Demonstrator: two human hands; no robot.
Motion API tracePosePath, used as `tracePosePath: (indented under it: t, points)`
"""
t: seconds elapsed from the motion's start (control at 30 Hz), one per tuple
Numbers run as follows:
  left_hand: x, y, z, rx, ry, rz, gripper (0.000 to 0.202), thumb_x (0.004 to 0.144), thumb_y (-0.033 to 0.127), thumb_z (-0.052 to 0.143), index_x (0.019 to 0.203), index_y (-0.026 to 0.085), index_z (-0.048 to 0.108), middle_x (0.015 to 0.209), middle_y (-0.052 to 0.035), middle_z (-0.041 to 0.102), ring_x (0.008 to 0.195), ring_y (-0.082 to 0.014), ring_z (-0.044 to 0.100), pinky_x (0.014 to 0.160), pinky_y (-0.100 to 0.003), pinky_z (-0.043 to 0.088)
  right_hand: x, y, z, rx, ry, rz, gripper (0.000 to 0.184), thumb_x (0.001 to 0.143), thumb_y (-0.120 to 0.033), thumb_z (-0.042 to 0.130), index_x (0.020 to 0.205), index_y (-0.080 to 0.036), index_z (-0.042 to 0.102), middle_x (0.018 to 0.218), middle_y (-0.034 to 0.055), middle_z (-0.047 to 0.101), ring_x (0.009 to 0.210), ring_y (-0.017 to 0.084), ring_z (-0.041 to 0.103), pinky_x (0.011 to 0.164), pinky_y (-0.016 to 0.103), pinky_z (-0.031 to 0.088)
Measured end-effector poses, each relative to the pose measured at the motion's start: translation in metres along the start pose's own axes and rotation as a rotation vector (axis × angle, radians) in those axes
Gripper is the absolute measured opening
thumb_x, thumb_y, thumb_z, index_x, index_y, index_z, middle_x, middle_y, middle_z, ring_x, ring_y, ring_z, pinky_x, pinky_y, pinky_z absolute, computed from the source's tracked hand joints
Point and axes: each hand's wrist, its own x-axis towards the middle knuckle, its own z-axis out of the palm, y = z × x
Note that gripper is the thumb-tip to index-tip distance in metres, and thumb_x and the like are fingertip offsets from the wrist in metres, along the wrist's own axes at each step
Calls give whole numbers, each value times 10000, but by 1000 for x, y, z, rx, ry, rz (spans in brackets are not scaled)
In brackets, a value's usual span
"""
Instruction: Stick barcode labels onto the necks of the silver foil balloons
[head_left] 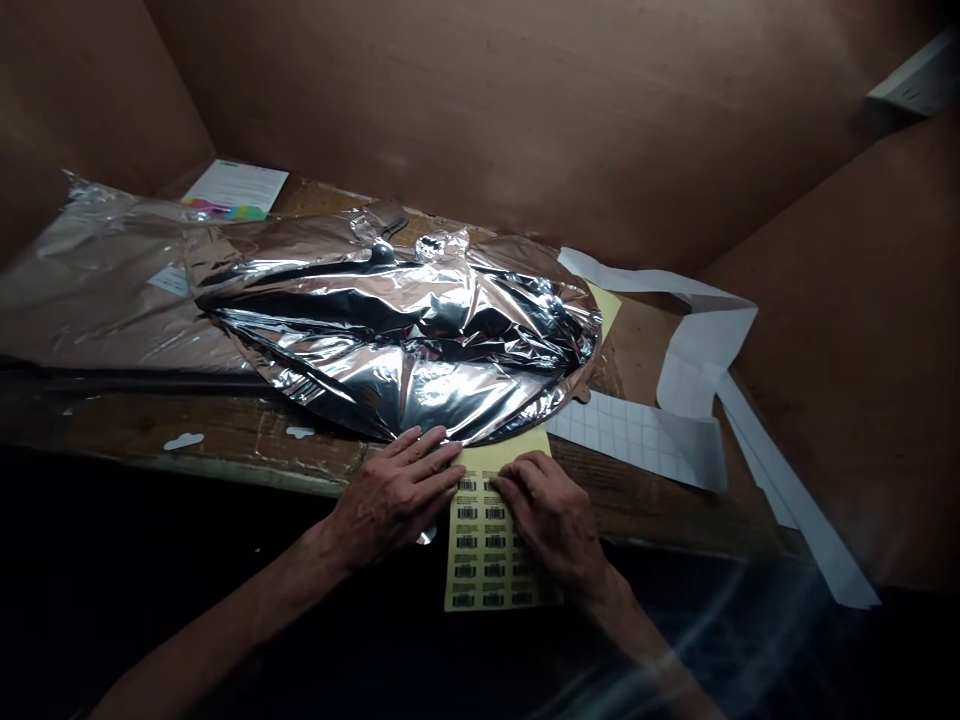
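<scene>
A yellow sheet of barcode stickers (484,550) hangs over the near edge of a worn wooden table (225,430). My left hand (397,490) lies flat, fingers stretched out, on the sheet's left edge and the rim of a crumpled silver foil bag (405,340). My right hand (551,515) rests on the sheet's right side. Its fingers are curled and its fingertips press on a sticker near the top. I cannot see whether a sticker is pinched.
More clear and silver foil bags (97,290) lie at the left. White peeled label backing (645,435) and long paper strips (780,490) sprawl at the right. A colourful printed card (232,190) sits at the back. Brown board walls (525,110) close in the table.
</scene>
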Motion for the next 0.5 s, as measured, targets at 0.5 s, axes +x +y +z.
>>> tracePosePath:
  t: [0.5]
  points:
    - [0, 0, 3, -11, 23, -7, 264, 928, 245, 548, 1174, 215, 642, 1295, -36, 639, 1263, -258, 551, 1073, -456, 464, 3, 1, -8, 108, -81, 134, 227, 988, -308, 445, 828, -187, 551, 831, 27, 598, 738, 150, 570, 673, 271, 431]
